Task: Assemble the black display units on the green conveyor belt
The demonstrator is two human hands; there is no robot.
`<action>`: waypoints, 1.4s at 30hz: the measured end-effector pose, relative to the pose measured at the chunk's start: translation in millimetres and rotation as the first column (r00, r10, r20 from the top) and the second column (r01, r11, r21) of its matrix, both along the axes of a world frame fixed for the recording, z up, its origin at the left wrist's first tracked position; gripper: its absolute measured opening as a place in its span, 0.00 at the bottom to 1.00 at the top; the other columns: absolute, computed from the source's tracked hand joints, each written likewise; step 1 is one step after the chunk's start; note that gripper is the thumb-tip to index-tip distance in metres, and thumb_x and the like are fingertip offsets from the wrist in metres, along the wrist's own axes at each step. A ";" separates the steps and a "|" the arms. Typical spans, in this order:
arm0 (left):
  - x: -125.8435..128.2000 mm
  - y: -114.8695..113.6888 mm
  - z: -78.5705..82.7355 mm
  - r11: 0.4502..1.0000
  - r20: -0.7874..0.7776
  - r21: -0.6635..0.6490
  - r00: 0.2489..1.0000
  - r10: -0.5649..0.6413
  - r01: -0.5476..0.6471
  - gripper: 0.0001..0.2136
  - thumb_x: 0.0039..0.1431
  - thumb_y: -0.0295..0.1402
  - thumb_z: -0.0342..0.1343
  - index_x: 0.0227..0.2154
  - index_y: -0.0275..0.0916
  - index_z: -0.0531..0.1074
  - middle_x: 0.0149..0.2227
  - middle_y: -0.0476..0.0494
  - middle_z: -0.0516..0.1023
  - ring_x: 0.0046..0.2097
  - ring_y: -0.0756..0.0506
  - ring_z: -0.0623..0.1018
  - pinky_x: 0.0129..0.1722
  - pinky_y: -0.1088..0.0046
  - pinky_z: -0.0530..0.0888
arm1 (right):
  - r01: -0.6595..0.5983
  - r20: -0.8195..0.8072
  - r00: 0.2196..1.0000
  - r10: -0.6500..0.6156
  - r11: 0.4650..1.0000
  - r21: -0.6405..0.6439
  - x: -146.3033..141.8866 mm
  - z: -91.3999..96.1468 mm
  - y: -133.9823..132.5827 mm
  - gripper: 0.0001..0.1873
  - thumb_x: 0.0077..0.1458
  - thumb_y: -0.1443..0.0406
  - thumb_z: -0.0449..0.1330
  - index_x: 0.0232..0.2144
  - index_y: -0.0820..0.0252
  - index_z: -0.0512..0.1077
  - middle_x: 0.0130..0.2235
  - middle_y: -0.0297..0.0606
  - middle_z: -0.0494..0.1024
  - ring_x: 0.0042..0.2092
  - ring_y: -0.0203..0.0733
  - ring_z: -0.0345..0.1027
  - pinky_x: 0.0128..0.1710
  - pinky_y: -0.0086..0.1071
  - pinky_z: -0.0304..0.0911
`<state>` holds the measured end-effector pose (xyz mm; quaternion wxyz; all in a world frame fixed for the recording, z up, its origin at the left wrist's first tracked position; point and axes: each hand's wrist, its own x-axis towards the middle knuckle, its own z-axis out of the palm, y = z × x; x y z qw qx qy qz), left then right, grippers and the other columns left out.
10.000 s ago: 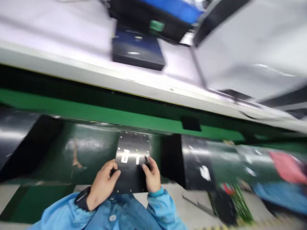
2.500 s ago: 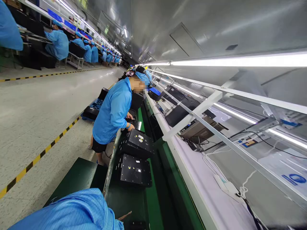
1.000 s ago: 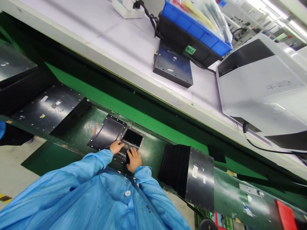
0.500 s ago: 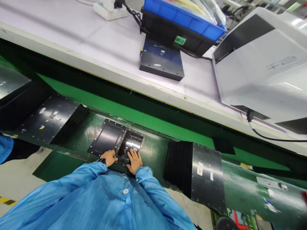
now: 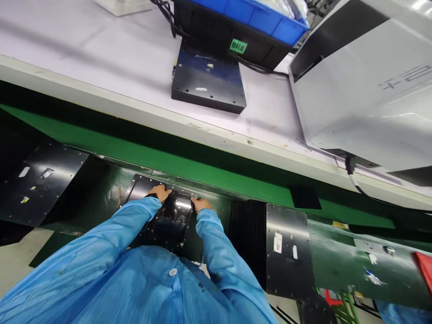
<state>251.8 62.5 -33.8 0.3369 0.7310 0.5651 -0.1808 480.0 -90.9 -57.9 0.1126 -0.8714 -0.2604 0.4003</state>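
A black metal plate [image 5: 170, 220] with small holes along its rim lies on the green conveyor belt [image 5: 324, 256] right in front of me. My left hand [image 5: 159, 192] grips its far left corner, fingers curled over the edge. My right hand [image 5: 200, 204] holds the far right corner in the same way. A second black plate [image 5: 139, 189] lies just left of it, partly covered by my left sleeve. Both blue sleeves hide much of the plate.
A black cabinet [image 5: 286, 249] stands on the belt at the right and another one [image 5: 35, 182] at the left. Beyond the belt, a white bench [image 5: 101, 58] carries a flat black box [image 5: 207, 83], a blue bin [image 5: 243, 11] and a large grey housing [image 5: 367, 85].
Both hands have gone from the plate's near edge up to its far corners and closed on them. The view has moved in closer and a little to the right.
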 end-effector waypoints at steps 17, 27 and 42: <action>8.9 32.6 -10.3 0.992 -0.090 -0.125 0.996 -0.029 0.017 0.26 0.55 0.59 0.57 0.40 0.42 0.82 0.53 0.33 0.83 0.56 0.31 0.80 0.51 0.61 0.75 | 0.026 -0.334 0.932 -0.139 0.947 -0.321 31.2 -6.3 30.8 0.24 0.49 0.46 0.74 0.24 0.59 0.74 0.26 0.41 0.80 0.28 0.45 0.78 0.26 0.30 0.68; -18.1 -22.3 12.2 0.995 -0.032 -0.073 0.997 -0.075 0.073 0.26 0.64 0.52 0.49 0.52 0.36 0.74 0.54 0.27 0.81 0.56 0.31 0.80 0.52 0.60 0.74 | -0.035 0.044 0.998 0.038 0.998 -0.057 -20.8 12.0 -28.2 0.21 0.58 0.46 0.66 0.34 0.57 0.81 0.41 0.45 0.84 0.45 0.50 0.78 0.44 0.35 0.69; -105.6 -127.9 22.5 0.957 -0.072 -0.219 0.975 -0.211 0.191 0.19 0.60 0.49 0.54 0.46 0.41 0.74 0.50 0.30 0.83 0.52 0.31 0.81 0.48 0.58 0.74 | -0.287 -0.308 0.928 0.211 0.931 -0.227 -86.1 1.9 -133.6 0.25 0.55 0.47 0.68 0.17 0.58 0.76 0.21 0.38 0.76 0.30 0.44 0.77 0.36 0.31 0.68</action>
